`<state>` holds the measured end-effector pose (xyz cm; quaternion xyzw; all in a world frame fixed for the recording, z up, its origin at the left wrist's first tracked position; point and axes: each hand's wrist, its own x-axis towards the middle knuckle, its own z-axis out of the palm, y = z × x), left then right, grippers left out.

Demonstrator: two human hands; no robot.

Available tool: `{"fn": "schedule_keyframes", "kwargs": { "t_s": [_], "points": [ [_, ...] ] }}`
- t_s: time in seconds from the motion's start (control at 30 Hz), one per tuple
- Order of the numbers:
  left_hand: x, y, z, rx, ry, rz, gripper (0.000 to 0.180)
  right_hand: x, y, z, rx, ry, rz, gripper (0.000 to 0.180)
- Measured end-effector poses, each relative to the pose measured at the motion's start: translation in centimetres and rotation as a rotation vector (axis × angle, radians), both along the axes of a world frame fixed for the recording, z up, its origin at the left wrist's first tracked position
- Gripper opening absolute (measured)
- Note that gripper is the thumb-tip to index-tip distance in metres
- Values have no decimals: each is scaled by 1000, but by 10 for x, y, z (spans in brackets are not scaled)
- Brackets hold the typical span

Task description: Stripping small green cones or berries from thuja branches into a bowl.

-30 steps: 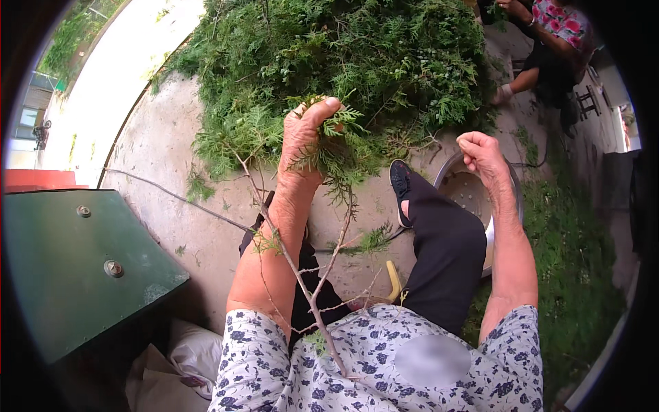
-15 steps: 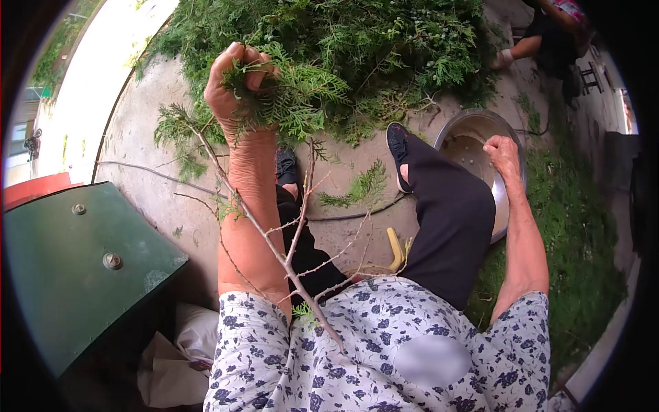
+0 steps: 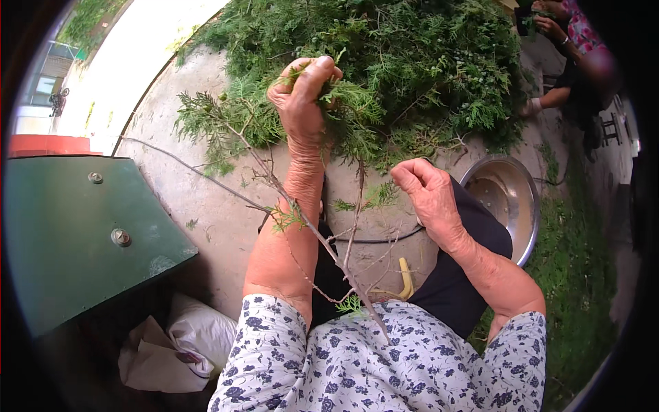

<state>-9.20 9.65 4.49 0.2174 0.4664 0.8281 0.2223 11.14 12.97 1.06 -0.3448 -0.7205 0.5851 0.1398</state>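
**Left hand grips a leafy sprig, right hand curled above the lap**

A thin, woody branch with feathery green conifer foliage (image 3: 302, 213) runs from the person's lap up and away to the far side, its bare brown stem crossing in front of the left forearm. The left hand (image 3: 302, 103) is closed around the green tip of this branch, fingers pinched on a tuft of leaves, just at the near edge of a large heap of cut green conifer sprigs (image 3: 412, 69) lying on the pale concrete ground (image 3: 206, 199). The right hand (image 3: 429, 196) sits to the right and nearer, loosely curled with fingers bent inward; whether it holds anything cannot be told. Side twigs of the branch reach up between the two hands.

Just right of the right hand a round, shiny metal bowl (image 3: 508, 199) rests on the ground, partly behind the person's dark trouser knee (image 3: 460, 275). A yellow curved object (image 3: 406, 275) lies near the lap. At the left stands a dark green flat-topped metal box (image 3: 75, 233), with white crumpled bags (image 3: 185, 340) below it. Far right, another person's arm in a pink patterned sleeve (image 3: 576, 34) shows.
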Motion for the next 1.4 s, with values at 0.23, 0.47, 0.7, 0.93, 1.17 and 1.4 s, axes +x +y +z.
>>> {"fn": "schedule_keyframes", "kwargs": {
  "t_s": [0.23,0.47,0.7,0.93,1.17,1.4],
  "points": [
    [-8,1,-6,-258,470,274,12,-35,-48,53,-326,2,500,51],
    [-3,11,-3,-284,598,222,18,-36,-66,21,-372,54,305,17],
    [-5,17,-20,-354,755,476,16,-42,-52,25,182,191,350,23],
    [-6,17,-41,-570,661,204,30,-40,-36,1,-152,146,218,18],
    [-36,-9,-51,-645,911,156,36,-27,1,-4,-290,189,0,19],
    [-23,-1,-6,19,-300,-368,47,-29,11,-19,-30,82,58,16]
  ]
}}
